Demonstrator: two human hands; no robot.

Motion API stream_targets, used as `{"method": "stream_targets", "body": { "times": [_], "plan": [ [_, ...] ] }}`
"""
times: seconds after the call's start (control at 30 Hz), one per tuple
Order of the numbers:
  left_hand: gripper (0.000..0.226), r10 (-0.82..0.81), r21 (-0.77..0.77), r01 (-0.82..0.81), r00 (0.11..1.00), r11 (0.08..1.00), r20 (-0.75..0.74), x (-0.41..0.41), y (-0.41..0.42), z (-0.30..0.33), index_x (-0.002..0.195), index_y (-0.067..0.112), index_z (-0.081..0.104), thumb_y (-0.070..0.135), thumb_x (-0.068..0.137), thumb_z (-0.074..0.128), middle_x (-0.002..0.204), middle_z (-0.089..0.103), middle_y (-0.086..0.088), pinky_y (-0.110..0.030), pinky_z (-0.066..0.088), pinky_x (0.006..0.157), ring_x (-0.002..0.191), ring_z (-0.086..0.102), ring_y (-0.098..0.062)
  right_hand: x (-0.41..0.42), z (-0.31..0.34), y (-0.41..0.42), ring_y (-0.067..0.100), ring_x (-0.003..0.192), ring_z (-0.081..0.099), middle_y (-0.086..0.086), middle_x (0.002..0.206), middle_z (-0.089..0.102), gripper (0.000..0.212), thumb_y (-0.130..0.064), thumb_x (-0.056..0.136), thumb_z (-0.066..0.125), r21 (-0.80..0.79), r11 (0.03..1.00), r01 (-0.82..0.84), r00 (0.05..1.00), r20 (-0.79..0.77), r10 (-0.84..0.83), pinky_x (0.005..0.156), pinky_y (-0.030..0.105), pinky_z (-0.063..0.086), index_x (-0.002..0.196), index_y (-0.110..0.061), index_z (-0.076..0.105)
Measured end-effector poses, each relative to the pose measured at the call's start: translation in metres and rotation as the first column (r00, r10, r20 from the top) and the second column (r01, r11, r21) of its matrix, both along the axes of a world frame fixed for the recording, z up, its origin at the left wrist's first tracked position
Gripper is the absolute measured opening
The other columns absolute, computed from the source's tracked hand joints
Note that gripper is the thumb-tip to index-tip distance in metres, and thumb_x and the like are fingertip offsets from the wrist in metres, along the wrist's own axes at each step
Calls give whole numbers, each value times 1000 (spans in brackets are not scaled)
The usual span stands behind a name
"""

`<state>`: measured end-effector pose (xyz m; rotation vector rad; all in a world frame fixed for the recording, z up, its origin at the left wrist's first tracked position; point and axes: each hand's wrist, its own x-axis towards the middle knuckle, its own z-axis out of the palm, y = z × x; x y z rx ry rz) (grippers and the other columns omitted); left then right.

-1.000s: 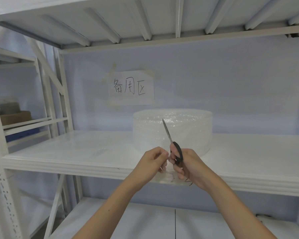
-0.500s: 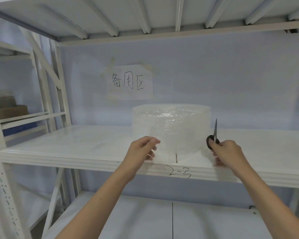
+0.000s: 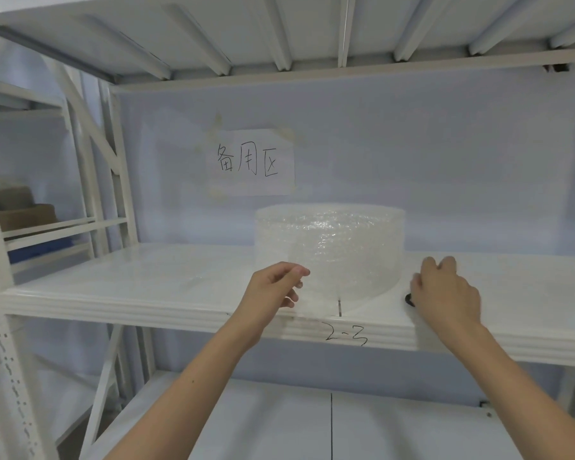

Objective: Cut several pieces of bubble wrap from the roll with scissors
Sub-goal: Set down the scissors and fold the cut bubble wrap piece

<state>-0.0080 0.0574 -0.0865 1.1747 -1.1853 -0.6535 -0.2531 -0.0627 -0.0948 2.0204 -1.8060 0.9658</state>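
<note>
Spanning the whole width of the view, a white metal shelf (image 3: 113,293) was seen, with "2-3" handwritten on its near edge. Behind it, a pale wall was shown, and a paper sign (image 3: 251,162) with handwritten characters was taped there, above the roll. The roll of bubble wrap (image 3: 329,240) was stood on end on the shelf, near its middle, and a loose sheet of wrap was drawn from it toward the near edge. That sheet was pinched between thumb and fingers by the left hand (image 3: 273,293), just left of the roll's near side. The right hand (image 3: 445,293) was lowered over the shelf surface to the right of the roll, fingers curled downward. Only a small black part of the scissors (image 3: 409,300) was visible at that hand's left edge; whether they were gripped could not be told. Cardboard boxes (image 3: 24,210) were stacked far left.
</note>
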Motion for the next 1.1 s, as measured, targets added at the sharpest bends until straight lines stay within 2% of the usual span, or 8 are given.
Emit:
{"method": "stream_targets", "body": {
  "times": [0.07, 0.13, 0.23, 0.3, 0.43, 0.6, 0.83, 1.1],
  "plan": [
    [20, 2, 0, -2, 1000, 1000, -7, 1, 2, 0, 92, 17, 78, 24, 95, 60, 82, 63, 2, -27, 51, 66, 65, 56, -14, 20, 10, 22, 33, 75, 59, 11, 92, 60, 22, -29, 94, 50, -73, 958, -276, 931, 227, 285, 68, 38, 47, 88, -10, 59],
    [20, 5, 2, -5, 1000, 1000, -1, 1, 4, 1, 94, 18, 79, 25, 95, 61, 84, 63, 3, -25, 50, 65, 65, 56, -13, 45, 22, 49, 23, 77, 62, 2, 84, 68, 20, -30, 91, 59, -46, 818, -573, 723, 441, 531, 74, 34, 50, 85, -12, 68],
    [19, -9, -5, 9, 1000, 1000, -4, 1, 8, 1, 97, 23, 80, 29, 94, 62, 85, 65, 9, -24, 49, 66, 66, 55, -12, 80, 28, 79, 6, 88, 67, -7, 95, 74, 22, -33, 87, 66, 89, 604, -792, 546, 549, 634, 78, 22, 54, 100, -17, 75],
    [19, -32, -15, 31, 999, 999, -23, 3, 11, 1, 99, 25, 79, 31, 94, 63, 84, 69, 13, -24, 49, 66, 66, 55, -11, 95, 26, 86, 3, 88, 68, -5, 97, 74, 22, -32, 86, 67, 119, 556, -823, 512, 582, 632, 74, 20, 52, 103, -19, 75],
    [17, -37, -37, 36, 999, 999, -23, 10, 17, 1, 103, 26, 78, 28, 93, 64, 83, 73, 13, -25, 48, 66, 65, 54, -10, 114, 23, 86, 11, 66, 66, 4, 77, 76, 13, -22, 86, 65, 76, 538, -840, 446, 661, 603, 71, 36, 57, 82, -14, 74],
    [16, 23, -110, -21, 1000, 994, 19, 18, 25, 4, 94, 33, 79, 21, 87, 73, 100, 74, 13, -21, 47, 64, 62, 57, -3, 125, 24, 84, 18, 56, 64, 13, 72, 75, 16, -19, 88, 68, 71, 490, -869, 354, 781, 515, 57, 26, 54, 85, -4, 73],
    [24, 6, -126, -1, 999, 992, 33, 29, 30, 0, 95, 34, 80, 13, 88, 71, 126, 65, 9, -24, 50, 71, 79, 65, -8, 137, 28, 76, 18, 68, 69, 16, 80, 70, 12, -4, 89, 65, -24, 413, -910, 133, 928, 347, 69, 23, 61, 95, 3, 72],
    [39, -38, -91, 33, 998, 995, -51, 33, 19, -9, 100, 24, 80, -5, 87, 57, 118, 73, 13, -22, 55, 79, 85, 68, -8, 146, 27, 67, 27, 86, 72, 22, 100, 71, 16, 9, 90, 58, -147, 365, -920, -101, 985, 141, 80, 27, 61, 103, 8, 68]
  ]
}}
